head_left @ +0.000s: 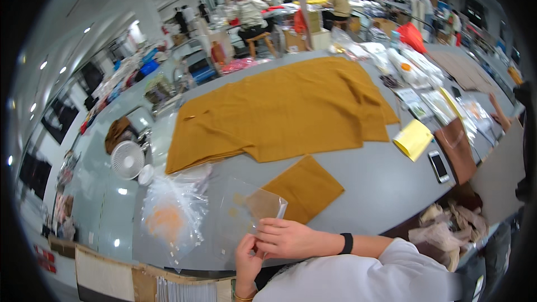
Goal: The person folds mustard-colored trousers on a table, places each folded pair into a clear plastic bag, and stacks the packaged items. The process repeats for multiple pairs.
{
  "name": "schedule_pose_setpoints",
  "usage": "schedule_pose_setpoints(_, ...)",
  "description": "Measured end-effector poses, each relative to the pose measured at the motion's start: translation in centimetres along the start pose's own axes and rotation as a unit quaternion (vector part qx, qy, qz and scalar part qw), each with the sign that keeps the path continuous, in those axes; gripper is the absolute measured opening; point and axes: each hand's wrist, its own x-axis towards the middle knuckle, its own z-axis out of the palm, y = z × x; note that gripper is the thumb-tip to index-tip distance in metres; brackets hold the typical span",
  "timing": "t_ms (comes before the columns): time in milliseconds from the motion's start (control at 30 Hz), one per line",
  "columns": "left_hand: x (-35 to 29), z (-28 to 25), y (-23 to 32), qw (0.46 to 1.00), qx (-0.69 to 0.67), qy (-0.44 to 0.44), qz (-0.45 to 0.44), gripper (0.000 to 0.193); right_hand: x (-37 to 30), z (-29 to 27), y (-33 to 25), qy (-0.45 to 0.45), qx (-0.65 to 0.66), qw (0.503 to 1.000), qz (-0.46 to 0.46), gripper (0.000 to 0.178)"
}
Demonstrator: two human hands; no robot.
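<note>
Both hands meet at the table's near edge, fingers closed on the edge of a clear plastic bag (pixel 228 223). My left hand (pixel 249 257) pinches the bag's near edge from below. Across it lies my right hand (pixel 288 239), a black band on its wrist, with its fingertips bent at the same spot. The bag lies partly over a folded mustard cloth (pixel 313 187). Beyond that, a large mustard fabric piece (pixel 279 112) is spread in layers. A pile of clear plastic bags (pixel 173 212) with a peach-coloured patch lies left of the held bag.
A small white fan (pixel 127 160) stands at the left. On the right are a yellow packet (pixel 413 140), a phone (pixel 438 166) and a brown leather-like piece (pixel 456 151). Plastic-wrapped bundles (pixel 411 67) lie farther back. Another person's arm (pixel 499 113) reaches in at far right.
</note>
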Motion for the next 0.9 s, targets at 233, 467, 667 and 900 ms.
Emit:
schedule_pose_setpoints(233,2.0,0.4,-0.7,0.981,-0.033,-0.181,-0.058,0.018,-3.9,-1.9,-0.1,-0.081,0.135,0.976,0.148,0.017)
schedule_pose_setpoints(467,4.5,2.4,-1.4,0.963,0.021,-0.261,-0.067,0.014,-7.2,-3.0,0.8,-0.01,0.178,0.954,0.24,0.012)
schedule_pose_setpoints(667,5.3,0.0,1.8,0.96,0.103,-0.259,-0.026,0.011,-11.0,-5.6,1.3,-0.115,0.234,0.913,0.313,0.02)
schedule_pose_setpoints(900,4.6,-4.8,-0.6,0.941,0.213,-0.259,-0.043,0.014,-14.6,-6.3,0.5,-0.098,0.241,0.914,0.313,0.019)
